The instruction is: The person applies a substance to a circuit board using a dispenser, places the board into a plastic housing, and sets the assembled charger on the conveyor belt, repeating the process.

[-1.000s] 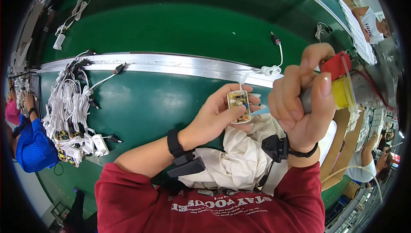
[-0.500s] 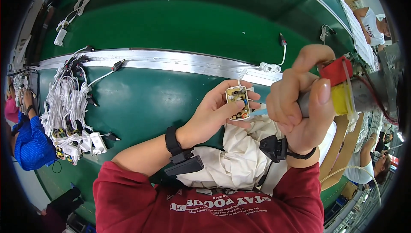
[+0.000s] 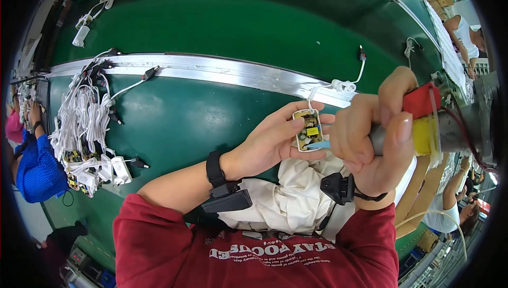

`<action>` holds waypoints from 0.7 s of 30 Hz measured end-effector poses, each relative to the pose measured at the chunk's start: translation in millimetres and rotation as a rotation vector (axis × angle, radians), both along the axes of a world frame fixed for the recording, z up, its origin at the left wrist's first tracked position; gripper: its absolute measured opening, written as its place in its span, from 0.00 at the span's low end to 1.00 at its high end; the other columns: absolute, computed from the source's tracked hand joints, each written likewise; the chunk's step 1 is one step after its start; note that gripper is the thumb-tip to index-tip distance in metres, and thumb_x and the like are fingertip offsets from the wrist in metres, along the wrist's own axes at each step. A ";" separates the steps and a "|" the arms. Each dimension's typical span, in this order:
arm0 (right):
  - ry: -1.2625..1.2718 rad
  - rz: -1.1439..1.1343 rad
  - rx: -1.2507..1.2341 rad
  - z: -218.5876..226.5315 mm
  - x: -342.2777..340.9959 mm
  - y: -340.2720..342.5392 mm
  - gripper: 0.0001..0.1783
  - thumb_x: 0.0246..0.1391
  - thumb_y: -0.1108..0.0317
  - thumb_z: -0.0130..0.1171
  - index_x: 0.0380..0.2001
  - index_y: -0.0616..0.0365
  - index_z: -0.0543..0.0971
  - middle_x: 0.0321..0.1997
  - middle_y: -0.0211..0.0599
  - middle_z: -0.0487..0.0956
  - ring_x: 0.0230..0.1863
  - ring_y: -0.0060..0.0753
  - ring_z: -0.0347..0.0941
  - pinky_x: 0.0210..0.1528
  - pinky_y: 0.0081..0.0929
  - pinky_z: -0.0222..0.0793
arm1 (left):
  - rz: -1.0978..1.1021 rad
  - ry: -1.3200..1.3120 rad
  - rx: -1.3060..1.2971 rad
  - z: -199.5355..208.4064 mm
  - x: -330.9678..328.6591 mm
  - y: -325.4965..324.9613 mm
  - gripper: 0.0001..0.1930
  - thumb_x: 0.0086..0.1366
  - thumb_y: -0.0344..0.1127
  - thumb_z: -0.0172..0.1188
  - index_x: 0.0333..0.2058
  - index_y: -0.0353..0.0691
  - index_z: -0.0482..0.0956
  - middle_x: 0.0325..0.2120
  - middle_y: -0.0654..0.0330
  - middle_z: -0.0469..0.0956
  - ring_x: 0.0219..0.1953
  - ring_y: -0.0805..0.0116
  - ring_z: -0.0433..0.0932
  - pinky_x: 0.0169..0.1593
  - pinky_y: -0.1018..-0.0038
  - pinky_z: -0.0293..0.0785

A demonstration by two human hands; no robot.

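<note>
The green worktop (image 3: 174, 124) stretches out wide ahead of the person, split by a silver metal rail (image 3: 211, 71) that runs from the left rim across toward the right. Beyond the rail the green belt (image 3: 238, 23) lies mostly bare, with a white cabled adapter (image 3: 82, 35) near its far left edge and a short white cable with a dark plug (image 3: 355, 73) lying coiled just at the rail on the right. On the near side of the rail, the stretch between the hands and the left pile is bare green. That pile of white cables and small circuit boards (image 3: 84, 134) sits well to the left, close to the worktop's left edge, where a person in a blue sleeve (image 3: 34, 171) stands. At the right rim another person (image 3: 465, 31) leans over a far bench.

Both hands are raised above the near edge, over a crumpled white cloth (image 3: 286, 203) in the lap. The left hand (image 3: 270, 142) holds a small circuit board (image 3: 308, 131) pinched between thumb and fingertips, its grip closed on the board's edges. The board is rectangular with rounded corners, white-rimmed, carrying a yellow part and several small dark parts; a thin white wire leads up from its top toward the rail. The right hand (image 3: 373, 134) sits just beside it, its grip wrapped firmly around a powered hand tool (image 3: 439, 124) with a grey barrel and red and yellow bands. Whether the tool's tip touches the board is hidden by the fingers.
</note>
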State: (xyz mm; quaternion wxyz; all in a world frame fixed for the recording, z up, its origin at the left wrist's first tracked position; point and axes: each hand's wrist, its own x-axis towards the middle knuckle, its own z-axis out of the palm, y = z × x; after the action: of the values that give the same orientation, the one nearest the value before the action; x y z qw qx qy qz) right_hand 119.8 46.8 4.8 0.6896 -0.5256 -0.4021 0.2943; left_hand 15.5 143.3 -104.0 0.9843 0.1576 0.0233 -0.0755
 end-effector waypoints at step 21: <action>0.174 -0.170 0.088 6.0 -13.0 3.6 0.22 0.62 0.52 0.43 0.47 0.60 0.61 0.10 0.22 0.54 0.08 0.13 0.46 0.09 0.14 0.42 | 0.715 -0.109 2.302 3.6 118.5 59.1 0.19 0.49 0.30 0.60 0.40 0.33 0.68 0.36 0.49 0.70 0.37 0.54 0.73 0.41 0.67 0.74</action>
State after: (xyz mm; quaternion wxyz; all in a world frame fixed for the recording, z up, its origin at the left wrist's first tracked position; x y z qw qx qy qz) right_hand 106.9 50.4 10.8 0.7666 -0.4995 -0.3071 0.2617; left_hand 134.0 202.4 -100.4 0.2319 0.9304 0.0779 0.2731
